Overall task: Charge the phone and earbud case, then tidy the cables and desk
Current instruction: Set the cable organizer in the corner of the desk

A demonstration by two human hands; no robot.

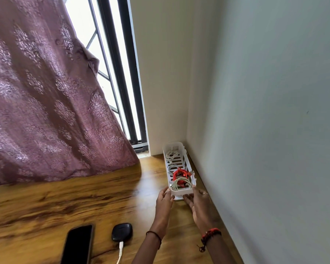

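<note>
Two hands meet at the near end of a white slotted basket (pixel 181 191) that sits lengthwise on the wooden table (pixel 65 197), just beside the wall (pixel 274 111) on the right. The left hand (pixel 165 199) grips the basket's near left corner, its fingers curled against the end wall. The right hand (pixel 198 204) holds the near right corner, thumb up at the rim and fingers reaching under the end.

Inside the basket lie coiled cables: a white coil (pixel 180 183) closest to the hands, a red coil (pixel 179 174) just behind it, and another white coil (pixel 171 154) at the far end.

Well apart from the hands, at the lower left, a dark phone (pixel 78 244) lies screen up on the table. Just to its right lies a black earbud case (pixel 121 232) with a white charging cable (pixel 120 248) plugged into its near side. A mauve patterned curtain (pixel 46 92) hangs over the table's far left edge, in front of a window (pixel 120 73).
</note>
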